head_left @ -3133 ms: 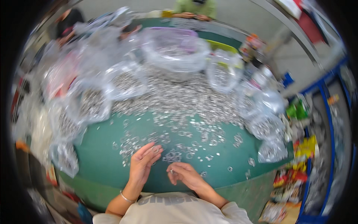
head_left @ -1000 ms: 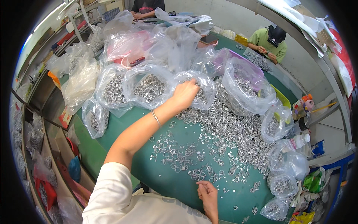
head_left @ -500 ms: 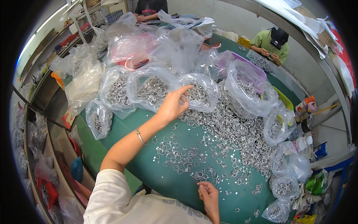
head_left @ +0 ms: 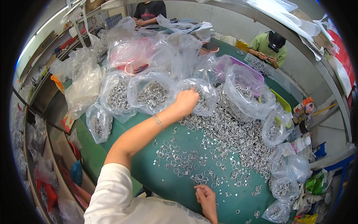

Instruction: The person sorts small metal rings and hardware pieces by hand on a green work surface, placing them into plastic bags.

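Across the green table (head_left: 147,173), plastic bags are ranged in an arc along the far side and both ends. Over its middle and right, a broad heap of silver-coloured rings (head_left: 242,136) is spread. Behind the heap, a large clear bag (head_left: 235,106) of rings is set against a purple tub (head_left: 248,68). Left of that, a smaller open bag (head_left: 209,106) is partly filled with rings. Into its mouth the left hand (head_left: 187,100) is reached, fingers bent downward; whether anything is gripped cannot be told, the fingertips being hidden. Near the close edge the right hand (head_left: 206,198) is held loosely curled, thumb by forefinger; whether a ring is pinched cannot be made out. Around the left wrist a thin bracelet (head_left: 158,120) is worn. Nearer, loose rings (head_left: 181,160) are scattered singly.
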Action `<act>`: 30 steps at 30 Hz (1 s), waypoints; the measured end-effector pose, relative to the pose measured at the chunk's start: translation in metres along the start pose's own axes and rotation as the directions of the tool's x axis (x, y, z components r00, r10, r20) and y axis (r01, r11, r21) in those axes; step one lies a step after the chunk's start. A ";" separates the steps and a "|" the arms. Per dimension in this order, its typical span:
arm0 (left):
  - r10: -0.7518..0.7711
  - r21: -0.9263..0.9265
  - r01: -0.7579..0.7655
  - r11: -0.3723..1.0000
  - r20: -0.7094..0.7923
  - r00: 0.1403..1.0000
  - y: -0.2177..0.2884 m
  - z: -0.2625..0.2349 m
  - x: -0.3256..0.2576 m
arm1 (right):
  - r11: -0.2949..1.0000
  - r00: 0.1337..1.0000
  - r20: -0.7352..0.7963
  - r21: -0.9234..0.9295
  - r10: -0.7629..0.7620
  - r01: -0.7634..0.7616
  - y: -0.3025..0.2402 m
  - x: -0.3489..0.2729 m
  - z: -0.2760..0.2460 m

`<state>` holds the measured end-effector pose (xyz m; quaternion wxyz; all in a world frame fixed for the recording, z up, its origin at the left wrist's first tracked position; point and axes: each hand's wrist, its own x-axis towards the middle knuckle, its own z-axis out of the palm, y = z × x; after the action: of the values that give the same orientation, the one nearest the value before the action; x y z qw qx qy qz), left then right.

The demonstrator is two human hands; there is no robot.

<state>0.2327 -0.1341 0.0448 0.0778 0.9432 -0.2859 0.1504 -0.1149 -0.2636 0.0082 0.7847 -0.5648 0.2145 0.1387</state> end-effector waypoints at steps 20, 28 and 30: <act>-0.030 -0.337 0.010 0.941 -0.055 0.998 -0.007 0.009 0.015 | 0.744 0.993 -0.098 0.658 -0.069 0.117 0.002 0.007 -0.011; -0.030 -0.377 -0.048 0.925 -0.200 0.979 -0.003 -0.011 0.006 | 0.464 0.946 0.002 0.872 -0.324 0.157 -0.018 0.002 -0.019; -0.117 -0.502 0.073 0.862 -0.058 0.991 0.002 -0.022 0.008 | 0.469 0.937 -0.026 0.860 -0.349 0.199 -0.020 0.001 -0.014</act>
<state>0.2330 -0.1348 0.0689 0.3384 0.8966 -0.2645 0.1079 -0.1075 -0.2838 0.0207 0.9851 -0.1218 0.1002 -0.0692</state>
